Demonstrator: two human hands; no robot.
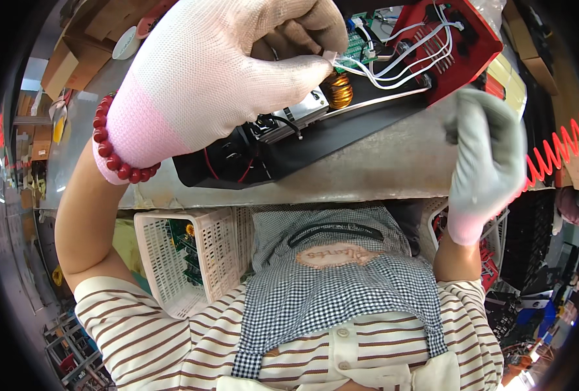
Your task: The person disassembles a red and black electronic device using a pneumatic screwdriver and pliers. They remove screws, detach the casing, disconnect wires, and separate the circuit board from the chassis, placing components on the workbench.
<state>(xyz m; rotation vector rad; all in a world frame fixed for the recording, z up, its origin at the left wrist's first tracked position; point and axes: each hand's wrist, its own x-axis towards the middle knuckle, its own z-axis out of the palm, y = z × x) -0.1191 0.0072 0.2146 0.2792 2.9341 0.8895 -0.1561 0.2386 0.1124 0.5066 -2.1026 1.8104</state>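
My left hand [237, 72], in a whitish knit glove with a pink cuff, is closed in a pinch on a small white wire connector [329, 57]. White wires [394, 83] run from it over an open electronic device with a black casing [361, 133] and a red end panel [475, 42]. Inside sit a green circuit board [361, 49], a copper-wound coil [339, 90] and a silver heat sink [309, 111]. My gloved right hand [488, 153] hangs right of the casing, apart from it. Its fingers look bent but are smeared by motion, and nothing shows in them.
The device lies on a grey metal bench [394, 171]. Below its front edge stands a white plastic basket [221, 251] with green circuit boards [186, 251]. A red coiled hose [560, 148] stretches along the right. Cardboard boxes [81, 55] stand at the back left.
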